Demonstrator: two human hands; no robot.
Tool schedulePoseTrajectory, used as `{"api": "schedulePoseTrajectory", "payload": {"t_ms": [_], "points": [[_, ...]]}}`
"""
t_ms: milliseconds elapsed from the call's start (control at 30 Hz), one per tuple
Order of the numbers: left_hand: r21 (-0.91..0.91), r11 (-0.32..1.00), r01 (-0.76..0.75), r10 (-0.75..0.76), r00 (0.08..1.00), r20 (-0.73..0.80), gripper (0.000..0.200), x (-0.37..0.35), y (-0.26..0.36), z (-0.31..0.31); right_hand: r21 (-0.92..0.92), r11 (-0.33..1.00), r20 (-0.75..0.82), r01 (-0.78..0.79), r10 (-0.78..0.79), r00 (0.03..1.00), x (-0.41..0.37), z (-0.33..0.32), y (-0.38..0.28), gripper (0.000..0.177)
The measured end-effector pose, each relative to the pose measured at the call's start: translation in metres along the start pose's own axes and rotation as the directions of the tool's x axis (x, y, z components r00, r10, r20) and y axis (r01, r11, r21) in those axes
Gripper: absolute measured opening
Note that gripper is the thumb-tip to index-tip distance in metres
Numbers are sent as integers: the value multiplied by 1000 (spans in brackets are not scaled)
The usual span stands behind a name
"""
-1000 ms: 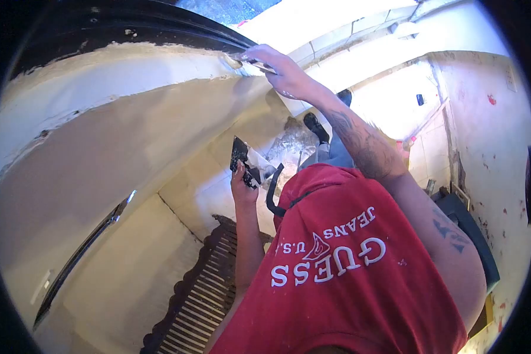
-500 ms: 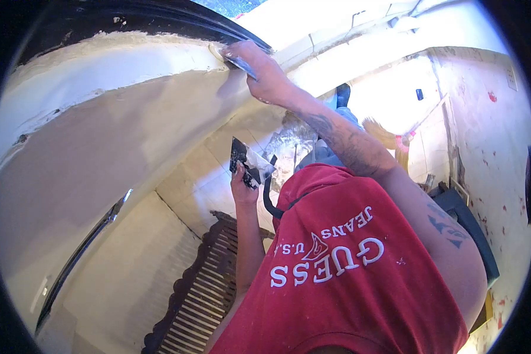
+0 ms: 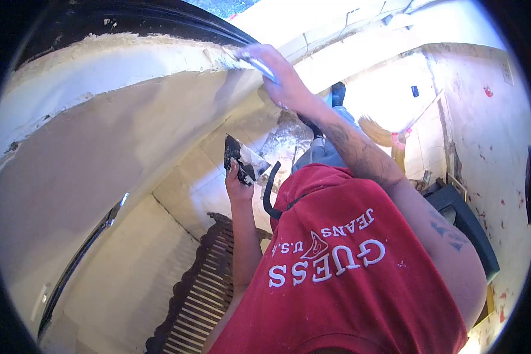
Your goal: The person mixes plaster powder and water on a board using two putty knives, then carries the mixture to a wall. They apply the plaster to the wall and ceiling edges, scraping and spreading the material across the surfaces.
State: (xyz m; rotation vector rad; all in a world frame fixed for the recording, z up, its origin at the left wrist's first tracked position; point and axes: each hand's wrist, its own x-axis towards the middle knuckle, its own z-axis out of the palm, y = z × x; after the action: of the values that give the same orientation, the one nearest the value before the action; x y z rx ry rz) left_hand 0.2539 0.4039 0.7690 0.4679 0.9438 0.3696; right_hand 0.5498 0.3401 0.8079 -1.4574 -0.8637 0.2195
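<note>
Head view: right hand [image 3: 284, 75] holds putty knife [image 3: 249, 59], seemingly touching plastered edge [image 3: 159, 52].

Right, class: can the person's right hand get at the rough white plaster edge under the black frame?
Probably yes: the right hand holds a thin metal scraper against that plaster edge; nothing intervenes.

Light: strong daylight, blown out at upper right of the frame.
Shadow: soft band across the wall [image 3: 100, 153], left.
Blur: right hand [image 3: 280, 74] smeared.
Edges: fisheye bending, black corners.

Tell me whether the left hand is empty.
No, the left hand grips a dark, smeared putty knife, while the right hand presses a blade to the wall.
</note>
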Motion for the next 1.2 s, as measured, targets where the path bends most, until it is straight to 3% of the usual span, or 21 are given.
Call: {"api": "schedulePoseTrajectory", "payload": {"t_ms": [167, 367, 600, 700, 733, 833, 867, 967, 1000, 1067, 1167, 1200], "points": [[-51, 997, 65, -63, 997, 43, 23, -1, -3, -23, 21, 990, 64, 138, -139, 988, 40, 8, 12, 62], [-62, 997, 44, -47, 998, -42, 22, -9, -6, -17, -62, 998, 32, 28, -26, 999, 43, 20, 24, 62], [-80, 995, 58, -57, 998, 24, 23, -12, -5, -12, -31, 993, 46, 115, -113, 992, 29, 23, 14, 65], [-50, 997, 55, -58, 997, -56, 23, -8, -4, -6, -31, 989, 37, 146, -145, 989, 19, 23, 2, 65], [-64, 997, 46, -44, 998, 40, 23, -6, -3, -4, -30, 991, 41, 133, -132, 990, 15, 23, 0, 64], [-17, 1000, 20, -21, 1000, -17, 22, 1, 0, 5, -31, 995, 144, 99, -94, 985, 12, 14, -2, 63], [-30, 999, 23, -19, 994, 106, 25, 2, 2, 4, -35, 994, 195, 99, -90, 977, 8, 13, -7, 63], [-1, 999, -39, 39, 995, 97, 29, 4, 8, 49, 148, 989, 279, 10, -52, 959, -2, -21, -13, 61], [28, 997, -78, 74, 991, 113, 31, 12, 6, 46, 214, 971, 263, -110, 52, 963, -5, -34, -21, 59], [45, 989, -139, 134, 987, 91, 32, 9, 9, 97, 338, 878, 259, -340, 261, 930, -13, -59, -49, 53], [78, 987, -138, 133, 989, 64, 31, 3, 13, 150, 295, 868, 254, -400, 332, 908, -32, -81, -87, 50], [44, 990, -135, 127, 980, 156, 29, 5, 13, 160, 226, 843, 307, -488, 413, 857, -36, -89, -100, 57]]}}
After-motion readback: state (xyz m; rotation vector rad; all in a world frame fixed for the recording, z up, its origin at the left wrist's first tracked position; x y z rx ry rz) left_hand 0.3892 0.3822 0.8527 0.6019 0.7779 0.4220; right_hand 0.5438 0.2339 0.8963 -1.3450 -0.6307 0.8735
